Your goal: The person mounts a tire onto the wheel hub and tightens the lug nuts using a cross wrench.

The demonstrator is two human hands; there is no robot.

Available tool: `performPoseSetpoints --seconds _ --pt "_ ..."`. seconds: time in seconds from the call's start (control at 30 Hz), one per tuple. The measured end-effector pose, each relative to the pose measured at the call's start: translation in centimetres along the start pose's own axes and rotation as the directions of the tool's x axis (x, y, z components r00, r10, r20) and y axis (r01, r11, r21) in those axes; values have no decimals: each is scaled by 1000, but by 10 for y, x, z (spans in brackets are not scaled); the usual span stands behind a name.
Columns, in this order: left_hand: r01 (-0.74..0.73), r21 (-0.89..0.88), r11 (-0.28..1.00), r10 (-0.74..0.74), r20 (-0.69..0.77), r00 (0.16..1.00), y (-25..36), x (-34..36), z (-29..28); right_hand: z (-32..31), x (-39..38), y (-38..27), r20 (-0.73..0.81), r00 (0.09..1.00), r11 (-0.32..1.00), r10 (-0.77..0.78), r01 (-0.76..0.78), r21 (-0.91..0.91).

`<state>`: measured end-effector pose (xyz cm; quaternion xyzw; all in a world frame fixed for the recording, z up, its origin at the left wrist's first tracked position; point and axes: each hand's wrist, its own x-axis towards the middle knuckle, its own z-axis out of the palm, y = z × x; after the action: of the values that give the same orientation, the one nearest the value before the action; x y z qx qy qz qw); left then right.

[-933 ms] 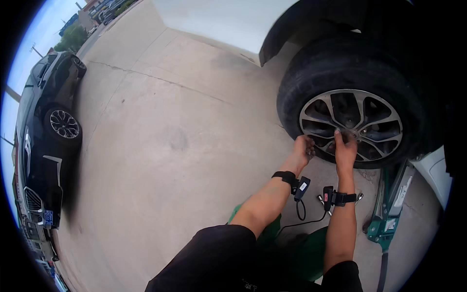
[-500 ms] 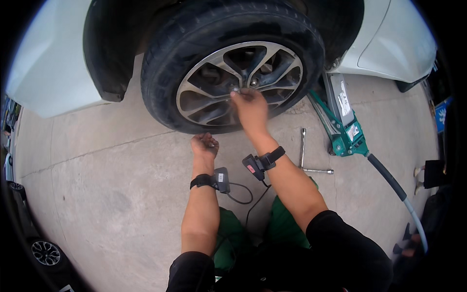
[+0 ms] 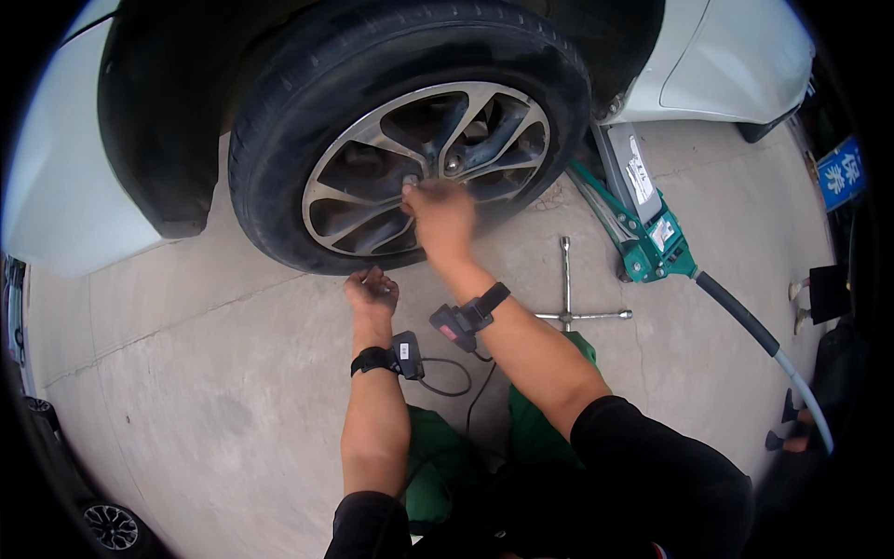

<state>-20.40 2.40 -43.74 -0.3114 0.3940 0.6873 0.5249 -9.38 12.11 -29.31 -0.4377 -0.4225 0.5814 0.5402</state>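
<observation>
A tire (image 3: 270, 168) with a silver-and-black alloy wheel (image 3: 372, 224) fills the upper middle, inside the white car's wheel arch. My right hand (image 3: 438, 214) is pinched at a small silver lug nut (image 3: 410, 183) left of the hub; it is blurred. Below the tire's lower edge, my left hand (image 3: 372, 291) is palm up with curled fingers, holding small metal pieces I cannot make out. Both wrists wear black strapped devices with cables.
A green floor jack (image 3: 652, 247) with a long handle stands right of the wheel. A cross wrench (image 3: 596, 315) lies on the concrete ground (image 3: 177, 391) near my green-clad knees. A dark car (image 3: 112, 524) is at lower left; other people's feet (image 3: 792, 424) show at far right.
My view has swung right to face the wheel; the parked dark car has moved to the lower-left edge. My right hand stays at the wheel's centre; my left stays below the tire.
</observation>
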Motion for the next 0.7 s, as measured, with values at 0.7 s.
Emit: performPoseSetpoints --seconds 0.7 --pt "-6 6 1000 6 -18 1000 -3 -11 10 7 -12 -22 -52 989 988 140 -143 -64"
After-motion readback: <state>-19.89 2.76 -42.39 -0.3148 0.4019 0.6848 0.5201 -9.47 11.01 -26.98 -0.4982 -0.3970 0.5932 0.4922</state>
